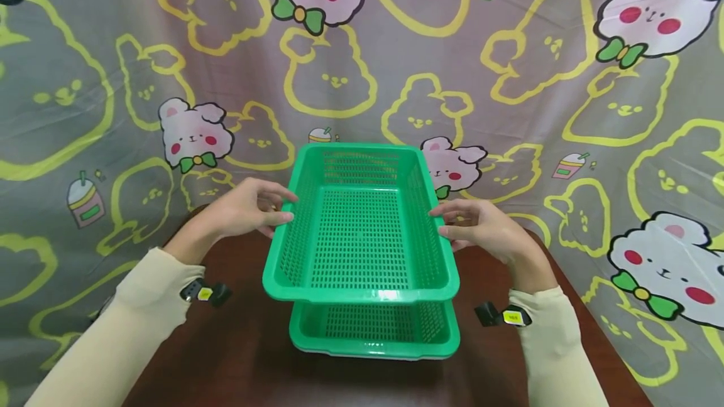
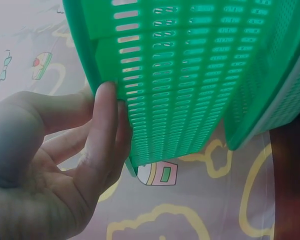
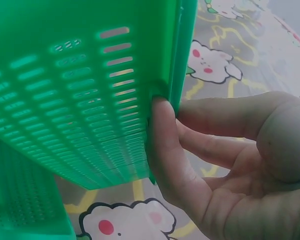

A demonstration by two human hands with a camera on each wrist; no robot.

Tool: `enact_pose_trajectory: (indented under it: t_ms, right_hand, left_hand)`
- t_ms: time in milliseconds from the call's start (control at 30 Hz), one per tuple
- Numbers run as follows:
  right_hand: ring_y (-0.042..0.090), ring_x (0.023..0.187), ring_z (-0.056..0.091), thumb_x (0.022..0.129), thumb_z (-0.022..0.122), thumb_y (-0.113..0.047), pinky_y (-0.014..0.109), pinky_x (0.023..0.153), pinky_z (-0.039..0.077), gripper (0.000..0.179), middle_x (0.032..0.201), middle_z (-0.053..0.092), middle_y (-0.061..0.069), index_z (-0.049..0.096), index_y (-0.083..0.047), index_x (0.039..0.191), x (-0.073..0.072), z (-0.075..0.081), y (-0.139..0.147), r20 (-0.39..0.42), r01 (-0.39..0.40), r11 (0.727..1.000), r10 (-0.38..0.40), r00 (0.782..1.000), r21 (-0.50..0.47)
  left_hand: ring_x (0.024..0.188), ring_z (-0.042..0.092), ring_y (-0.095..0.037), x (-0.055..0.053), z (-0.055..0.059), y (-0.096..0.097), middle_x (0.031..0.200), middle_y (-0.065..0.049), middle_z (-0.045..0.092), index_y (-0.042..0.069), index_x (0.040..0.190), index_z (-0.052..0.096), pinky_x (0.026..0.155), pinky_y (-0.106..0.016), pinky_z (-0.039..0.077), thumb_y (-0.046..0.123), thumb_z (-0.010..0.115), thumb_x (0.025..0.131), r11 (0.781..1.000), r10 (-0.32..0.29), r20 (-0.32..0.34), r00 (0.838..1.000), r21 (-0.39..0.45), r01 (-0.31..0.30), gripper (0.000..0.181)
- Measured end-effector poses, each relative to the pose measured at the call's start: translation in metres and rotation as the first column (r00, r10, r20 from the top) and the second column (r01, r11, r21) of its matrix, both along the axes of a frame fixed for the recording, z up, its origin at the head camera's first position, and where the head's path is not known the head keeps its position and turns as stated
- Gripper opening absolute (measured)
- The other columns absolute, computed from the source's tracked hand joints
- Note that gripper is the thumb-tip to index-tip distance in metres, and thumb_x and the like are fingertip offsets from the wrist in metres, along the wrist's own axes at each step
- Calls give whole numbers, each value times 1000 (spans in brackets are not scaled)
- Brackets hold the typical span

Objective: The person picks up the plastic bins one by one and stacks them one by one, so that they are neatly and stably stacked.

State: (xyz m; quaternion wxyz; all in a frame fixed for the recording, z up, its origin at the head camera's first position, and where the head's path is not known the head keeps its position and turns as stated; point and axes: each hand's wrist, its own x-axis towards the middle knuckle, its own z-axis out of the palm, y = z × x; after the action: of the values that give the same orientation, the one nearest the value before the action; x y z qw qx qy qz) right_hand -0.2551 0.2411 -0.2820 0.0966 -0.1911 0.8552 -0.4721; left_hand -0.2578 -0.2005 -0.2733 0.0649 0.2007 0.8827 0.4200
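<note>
A rectangular green plastic basket (image 1: pixel 362 296) with slotted walls and floor is held up in mid-air, its inside facing the head camera. My left hand (image 1: pixel 249 209) grips its left rim, thumb over the edge and fingers curled beneath, as the left wrist view shows on the basket's slotted side (image 2: pixel 165 75). On the opposite rim, my right hand (image 1: pixel 481 225) pinches in the same way, fingertips (image 3: pixel 165 115) under the lip. Below sits a second green basket (image 1: pixel 373 349), largely hidden by the upper one, with a pale edge showing under its rim.
Beneath the baskets lies a dark reddish-brown tabletop (image 1: pixel 226 350). A grey curtain (image 1: pixel 362 61) printed with cartoon rabbits hangs close behind and on both sides of the table. Small cameras are strapped on both wrists.
</note>
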Motion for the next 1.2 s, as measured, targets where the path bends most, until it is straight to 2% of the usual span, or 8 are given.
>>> enact_pose_trajectory:
  t_ms: [233,367,667,967,1200]
  right_hand:
    - [20,98,72,98,71,-18,37,81,66,46,137,57,27,59,0,139,4,-2,4,-4,-2,1000,2,1000,4]
    - [22,99,72,98,71,-18,38,81,66,45,134,59,26,60,-1,139,5,-5,7,8,2,1000,-2,1000,9]
    - [22,97,73,98,72,-19,38,82,66,48,131,61,27,58,0,140,9,-12,15,28,1,1000,-2,1000,20]
    - [24,94,75,97,73,-18,41,80,67,48,124,64,27,60,2,138,14,-19,19,41,14,1000,-15,999,17]
    - [25,93,76,97,73,-19,44,81,67,47,123,66,26,60,2,136,16,-25,20,45,16,1000,-16,999,12]
  left_hand:
    - [92,76,-24,-2,-4,4,138,-32,57,0,138,62,75,-41,67,11,72,97,1000,-8,14,1000,6,8,43]
    - [89,76,-22,-1,-7,7,136,-31,57,0,138,62,75,-42,67,11,71,97,1000,-18,20,1000,12,17,43]
    - [82,74,-21,1,-13,13,112,-23,64,-2,138,61,74,-40,67,11,72,97,999,-31,41,999,33,30,44]
    - [81,72,-20,0,-22,18,121,-25,59,-2,137,62,73,-40,67,11,72,97,999,-37,59,998,32,35,43]
    - [76,72,-20,0,-28,20,112,-21,62,-1,136,64,71,-39,66,13,74,96,999,-31,72,997,26,29,43]
